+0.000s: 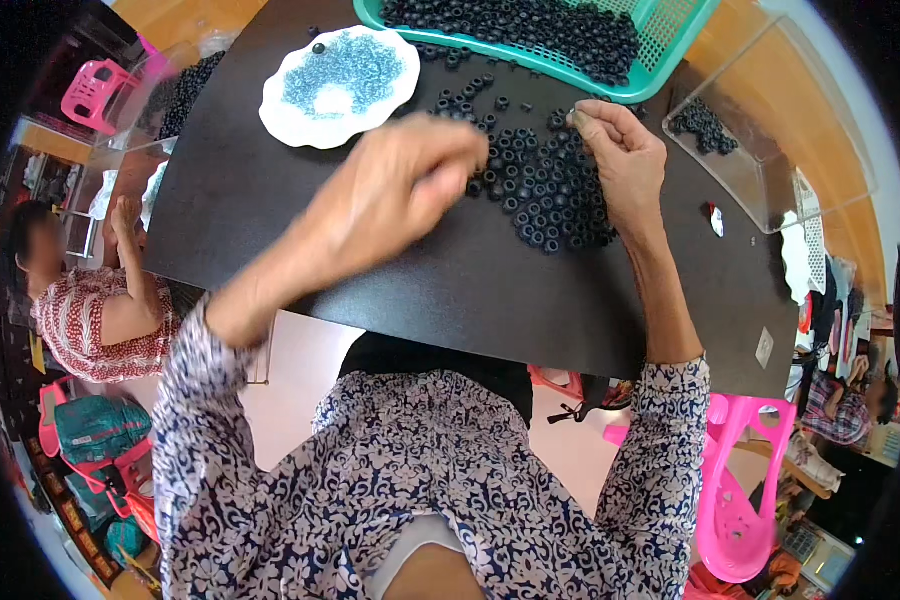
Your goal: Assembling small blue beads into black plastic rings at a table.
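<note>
While both forearms reach over the dark bench [450,280], the heap of small black rings [545,195] lying on it serves as the landmark. The right hand [620,150] is set at the heap's right edge, its grip pinched shut, thumb and forefinger pressed together above the rings; whether a ring is caught between the fingertips cannot be told. The left hand [400,190] is blurred at the heap's left edge, its fingers curled inward toward the nearest rings; whether that grip is clenched on anything cannot be told either. Left of the heap, a white scalloped plate [340,85] with small blue-grey pieces is placed on the bench. Beyond the heap, a green mesh basket [670,40] filled with more black rings is seen, touching scattered rings at its near rim. Right of the heap, a clear plastic box [770,130] holding a few black rings is set at the bench's edge.
</note>
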{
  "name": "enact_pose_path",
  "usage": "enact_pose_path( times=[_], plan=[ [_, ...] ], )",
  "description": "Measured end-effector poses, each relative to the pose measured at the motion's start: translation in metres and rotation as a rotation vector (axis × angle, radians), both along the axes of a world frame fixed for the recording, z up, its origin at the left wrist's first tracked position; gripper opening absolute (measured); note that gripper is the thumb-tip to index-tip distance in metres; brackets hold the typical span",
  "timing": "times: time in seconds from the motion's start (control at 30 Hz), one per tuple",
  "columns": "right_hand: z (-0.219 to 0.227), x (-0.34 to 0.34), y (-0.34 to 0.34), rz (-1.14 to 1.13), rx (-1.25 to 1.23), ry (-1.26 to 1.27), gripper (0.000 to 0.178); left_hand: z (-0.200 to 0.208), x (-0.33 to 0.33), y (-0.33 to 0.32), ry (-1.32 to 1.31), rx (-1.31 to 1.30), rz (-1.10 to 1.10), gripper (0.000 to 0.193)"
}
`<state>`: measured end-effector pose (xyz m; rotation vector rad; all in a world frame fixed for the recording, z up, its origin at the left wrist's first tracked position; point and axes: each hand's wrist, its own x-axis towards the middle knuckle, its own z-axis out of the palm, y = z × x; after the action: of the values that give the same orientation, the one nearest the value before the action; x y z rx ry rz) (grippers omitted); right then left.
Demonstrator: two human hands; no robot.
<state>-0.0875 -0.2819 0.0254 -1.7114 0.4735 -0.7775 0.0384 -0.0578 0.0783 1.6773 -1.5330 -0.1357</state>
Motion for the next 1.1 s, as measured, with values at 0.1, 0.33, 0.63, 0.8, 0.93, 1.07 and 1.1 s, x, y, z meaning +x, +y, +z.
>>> enact_pose_path(
  times=[0.1,0.33,0.63,0.8,0.93,1.07,1.1],
  plan=[
    [-0.003,-0.008,0.006,-0.005,0.063,-0.089,0.016,-0.007,0.04,-0.055,-0.252,-0.039,0.045,0.018],
    [-0.012,-0.024,-0.004,-0.021,0.065,-0.088,0.019,-0.035,0.079,-0.124,-0.492,0.144,-0.053,0.016],
    [-0.011,-0.023,0.002,0.012,0.024,-0.077,0.018,-0.05,0.074,-0.133,-0.772,0.263,-0.149,0.021],
    [-0.008,-0.027,0.006,0.049,0.076,-0.122,0.017,-0.011,0.051,-0.099,-0.005,0.312,-0.074,0.022],
    [0.009,-0.024,0.031,0.138,0.115,-0.169,0.018,-0.03,0.027,-0.054,0.834,0.067,-0.225,0.027],
    [0.015,-0.017,0.062,0.268,0.222,-0.187,0.018,-0.051,0.006,-0.022,1.364,-0.102,-0.395,0.025],
    [0.016,-0.017,0.068,0.31,0.282,-0.188,0.018,-0.053,0.002,-0.016,1.482,-0.138,-0.427,0.025]
  ],
)
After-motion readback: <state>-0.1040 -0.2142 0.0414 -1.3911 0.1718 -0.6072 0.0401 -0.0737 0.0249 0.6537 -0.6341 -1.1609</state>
